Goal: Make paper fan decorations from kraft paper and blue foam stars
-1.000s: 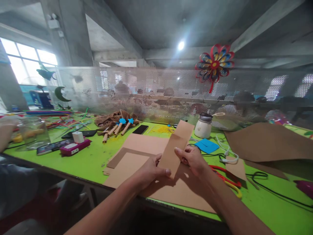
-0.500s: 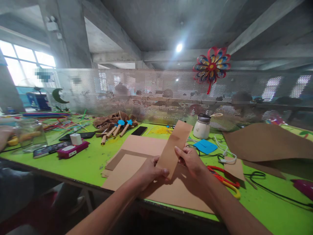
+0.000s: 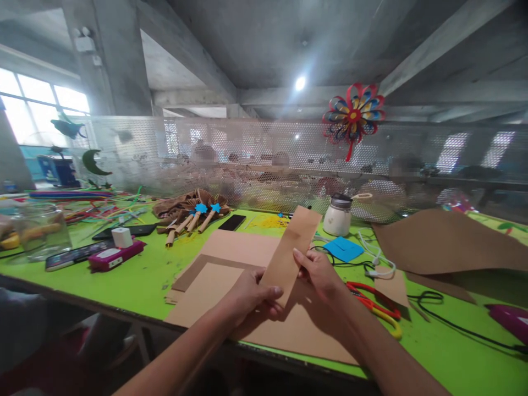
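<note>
The left hand point(image 3: 247, 297) grips the near end of a brown card strip point(image 3: 291, 254), thumb on top. The right hand point(image 3: 317, 272) pinches the strip's right edge just beyond. The strip is held above the card sheets point(image 3: 231, 250) on the green desk point(image 3: 140, 275); its long axis runs away from the person, tilted up and to the right. Red scissors point(image 3: 373, 302) lie right of the hands, a white jar point(image 3: 338, 215) beyond. Against the earlier frame, grips and strip are unchanged; the whole view sits slightly lower.

Quick count across the green bench
Two hands point(image 3: 247, 294) point(image 3: 315, 269), one paper strip point(image 3: 291, 254), one scissors point(image 3: 375, 305), one white jar point(image 3: 337, 215), two blue stars point(image 3: 201, 208) point(image 3: 214, 208)
</note>
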{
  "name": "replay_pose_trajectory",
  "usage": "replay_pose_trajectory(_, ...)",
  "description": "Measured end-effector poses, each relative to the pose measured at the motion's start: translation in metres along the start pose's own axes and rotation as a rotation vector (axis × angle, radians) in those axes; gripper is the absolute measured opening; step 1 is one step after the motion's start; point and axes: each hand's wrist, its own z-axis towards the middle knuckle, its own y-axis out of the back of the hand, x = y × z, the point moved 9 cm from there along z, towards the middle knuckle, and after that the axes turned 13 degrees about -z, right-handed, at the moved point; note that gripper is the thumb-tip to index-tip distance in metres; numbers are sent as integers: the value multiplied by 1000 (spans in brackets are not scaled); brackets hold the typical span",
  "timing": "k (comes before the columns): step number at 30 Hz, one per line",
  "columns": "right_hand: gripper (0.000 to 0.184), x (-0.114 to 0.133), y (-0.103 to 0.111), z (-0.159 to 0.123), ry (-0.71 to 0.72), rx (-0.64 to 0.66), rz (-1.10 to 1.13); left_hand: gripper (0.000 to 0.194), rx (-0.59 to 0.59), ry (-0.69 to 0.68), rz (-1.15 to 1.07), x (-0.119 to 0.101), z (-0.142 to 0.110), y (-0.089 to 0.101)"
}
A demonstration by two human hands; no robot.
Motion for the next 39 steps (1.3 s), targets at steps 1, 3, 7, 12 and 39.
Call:
replay_pose_trajectory(1, 45, 1, 0, 0, 3, 3, 6, 42, 1, -4, 15, 0, 0, 1)
replay_pose_trajectory(3, 45, 3, 1, 0, 22, 12, 31, 44, 2, -6, 38, -1, 0, 1)
replay_pose_trajectory(7, 43, -3, -3, 2, 7, 60, 61, 43, 57, -15, -61, -3, -4, -5)
replay_pose_trajectory(12, 41, -8, -13, 2, 13, 141, 92, 37, 71, -69, -165, -16, -3, -5)
replay_pose_trajectory(39, 36, -13, 27, 4, -79, -205, 267, 23, 243, 62, 108, -41, 59, 4)
